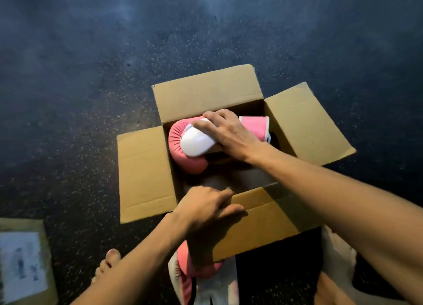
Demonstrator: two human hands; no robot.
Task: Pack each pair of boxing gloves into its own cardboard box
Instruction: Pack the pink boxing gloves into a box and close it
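An open cardboard box (146, 174) sits on the dark floor with all its flaps spread out. Inside it lies a pink and white boxing glove (194, 144), its cuff toward the right wall. My right hand (226, 133) rests on top of that glove, fingers curled over its white thumb part. My left hand (206, 207) grips the edge of the near flap (263, 222), thumb inside, fingers on the outer face. A second pink and white glove (185, 272) lies on the floor below the near flap, partly hidden by it.
Another cardboard box with a white label (23, 263) stands at the lower left. A bare foot (107, 263) shows beside my left forearm. White fabric (338, 252) lies at the lower right. Dark speckled floor surrounds the box.
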